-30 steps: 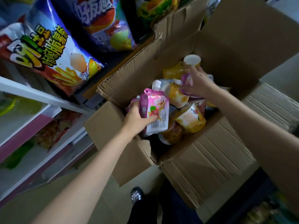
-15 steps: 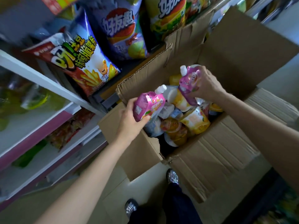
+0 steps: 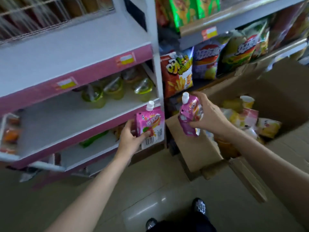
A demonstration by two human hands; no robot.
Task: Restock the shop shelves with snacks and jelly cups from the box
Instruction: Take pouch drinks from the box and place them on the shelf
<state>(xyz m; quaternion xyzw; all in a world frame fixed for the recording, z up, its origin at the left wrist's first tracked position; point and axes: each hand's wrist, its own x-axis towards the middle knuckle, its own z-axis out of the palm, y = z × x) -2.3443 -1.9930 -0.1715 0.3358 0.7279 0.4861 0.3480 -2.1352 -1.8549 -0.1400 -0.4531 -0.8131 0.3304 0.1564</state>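
My left hand grips a pink spouted jelly pouch upright, just in front of the right end of the pink-edged white shelf. My right hand holds a second pink pouch by its side, above the near left corner of the open cardboard box. More pouches and jelly cups fill the box. Green jelly cups stand at the back of the white shelf.
Large crisp bags lean on the low shelf behind the box. A white upright post separates the two shelf units. Lower pink shelves hold a few packets. My shoes stand on the tiled floor.
Both hands have lifted their pouches out of the box and moved left. My view has swung left and up, bringing the pink-edged shelf unit into sight.
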